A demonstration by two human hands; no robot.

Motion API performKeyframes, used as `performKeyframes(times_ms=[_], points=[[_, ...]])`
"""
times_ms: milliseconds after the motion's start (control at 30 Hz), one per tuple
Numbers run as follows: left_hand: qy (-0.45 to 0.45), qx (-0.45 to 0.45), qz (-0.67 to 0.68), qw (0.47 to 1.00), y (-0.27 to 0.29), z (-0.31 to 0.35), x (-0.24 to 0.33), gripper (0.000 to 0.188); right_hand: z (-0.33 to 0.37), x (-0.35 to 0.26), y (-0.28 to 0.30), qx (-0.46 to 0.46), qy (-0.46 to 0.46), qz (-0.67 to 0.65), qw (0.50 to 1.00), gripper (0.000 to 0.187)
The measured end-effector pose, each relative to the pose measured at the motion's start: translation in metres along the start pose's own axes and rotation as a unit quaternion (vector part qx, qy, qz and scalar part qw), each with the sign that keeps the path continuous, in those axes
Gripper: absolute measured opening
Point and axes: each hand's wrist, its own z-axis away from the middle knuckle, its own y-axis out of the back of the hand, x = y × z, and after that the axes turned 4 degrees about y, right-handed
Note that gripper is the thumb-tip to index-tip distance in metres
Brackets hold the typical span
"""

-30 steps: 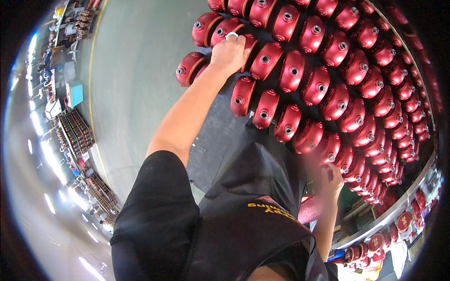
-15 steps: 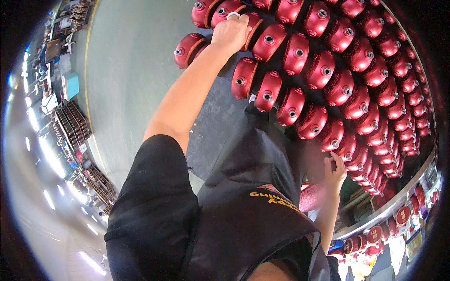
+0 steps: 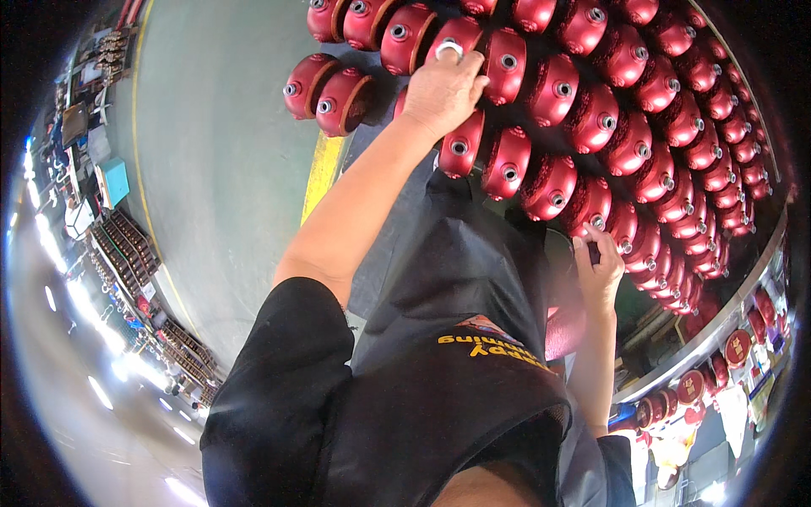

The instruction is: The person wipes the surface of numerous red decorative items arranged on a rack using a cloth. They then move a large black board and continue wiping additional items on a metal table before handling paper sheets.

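Many red, metallic, rounded vessels (image 3: 554,89) stand close together in slanting rows, each with a small silver neck on its side. My left hand (image 3: 443,95) reaches over the near rows, fingers bent. At its fingertips, against a red vessel (image 3: 454,35), is a small white ring (image 3: 449,49); fingers partly hide how it is held. My right hand (image 3: 601,266) is beside a red vessel (image 3: 589,203) at the near edge, just below its neck. Its fingers are curved and apart, with nothing clear between them. A blurred pinkish-red shape (image 3: 564,329) shows by my right wrist.
Two red vessels (image 3: 342,103) stand apart at the left, over a green floor (image 3: 220,127) with a yellow stripe (image 3: 324,173). A curved pale edge (image 3: 701,359) bounds the right side. Racks (image 3: 127,241) and a turquoise box (image 3: 113,181) are far left.
The view has shifted, and a yellow floor stripe now shows beside my left forearm. My left hand has moved right along the row with the white ring. My right hand is slightly higher in view.
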Motion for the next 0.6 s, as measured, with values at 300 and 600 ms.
performKeyframes(times_ms=[300, 600], points=[[0.108, -0.119, -0.014, 0.987, -0.003, 0.092, 0.034, 0.037, 0.012, 0.004, 0.003, -0.015, -0.027, -0.003, 1.0, 0.022], [0.069, -0.067, 0.007, 0.995, -0.019, 0.107, 0.021, 0.025, 0.018, 0.005, -0.001, -0.03, -0.018, -0.007, 0.999, 0.023]])
